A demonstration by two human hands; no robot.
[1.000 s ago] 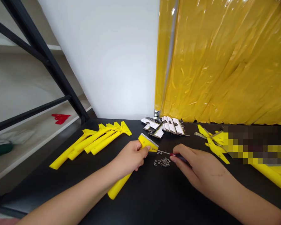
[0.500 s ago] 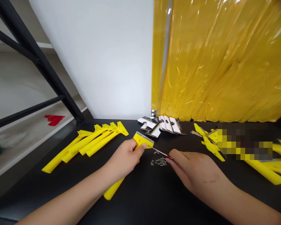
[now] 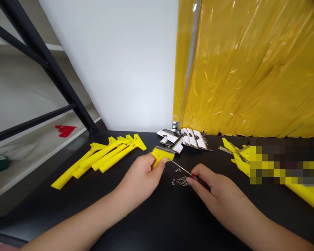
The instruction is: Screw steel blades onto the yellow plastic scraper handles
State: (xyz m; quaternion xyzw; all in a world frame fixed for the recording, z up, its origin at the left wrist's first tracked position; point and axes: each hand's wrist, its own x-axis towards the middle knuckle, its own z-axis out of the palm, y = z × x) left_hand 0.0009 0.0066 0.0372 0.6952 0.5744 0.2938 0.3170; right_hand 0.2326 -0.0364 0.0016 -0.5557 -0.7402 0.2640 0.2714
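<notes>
A yellow scraper (image 3: 160,155) with a metal blade along its far edge is held by its head in my left hand (image 3: 143,174), thumb on top. My right hand (image 3: 211,188) pinches the red handle of a thin screwdriver (image 3: 181,167). The screwdriver's shaft points left, and its tip meets the scraper head beside my left thumb. Small screws and nuts (image 3: 180,181) lie on the black table just left of my right fingertips. The scraper's handle is mostly hidden under my left hand and forearm.
Several yellow handles (image 3: 107,153) lie side by side at the left of the black table (image 3: 151,223). White and black cards (image 3: 191,138) sit at the back. More yellow scrapers (image 3: 303,195) are at the right, partly pixelated. A red item (image 3: 65,130) rests on the left shelf.
The view has shifted, so most things appear further right. My left hand has tilted the scraper, and its handle end no longer shows. My right thumb and index finger appear further apart at the screwdriver handle.
</notes>
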